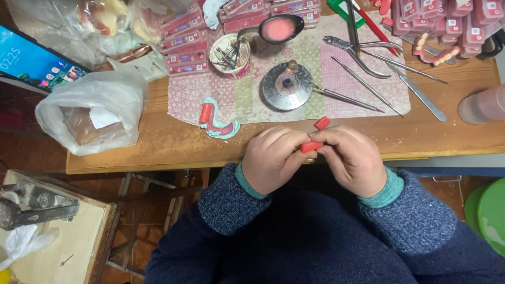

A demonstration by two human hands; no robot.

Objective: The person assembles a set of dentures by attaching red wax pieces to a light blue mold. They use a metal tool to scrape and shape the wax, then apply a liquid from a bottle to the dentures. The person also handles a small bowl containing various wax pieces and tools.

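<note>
1. At the far left of the frame a lit screen [31,60] leans at the desk's edge, and below it, lower left, a dark metal press [37,205] stands on a low wooden stand.
2. Just right of the screen a white plastic bag [92,108] sits on the wooden desk [158,147], with a brown block showing inside it.
3. Left of centre, on a patterned cloth [247,100], lies a pale green dental cast [221,126] with pink wax on it, and a short red wax roll [206,112] is touching its left end.
4. Above that, a white cup [230,55] holds small metal tools, and a spoon [278,29] with pink material in its bowl rests beside it.
5. In the middle of the cloth stands a round metal burner [287,85] with a small flame at its top.
6. At lower centre the left hand [271,160] is curled, its fingertips pinching the left end of a red wax strip [311,146].
7. The right hand [353,160] grips the same strip from the right, so the strip sits between both hands at the desk's front edge.
8. A second red wax piece [322,123] shows just above the right hand.
9. To the upper right lie pliers [357,55], thin steel instruments [363,87] and a flat blade [421,97].
10. Farther right a set of denture teeth [436,52] lies below stacked pink boxes [463,18].
</note>
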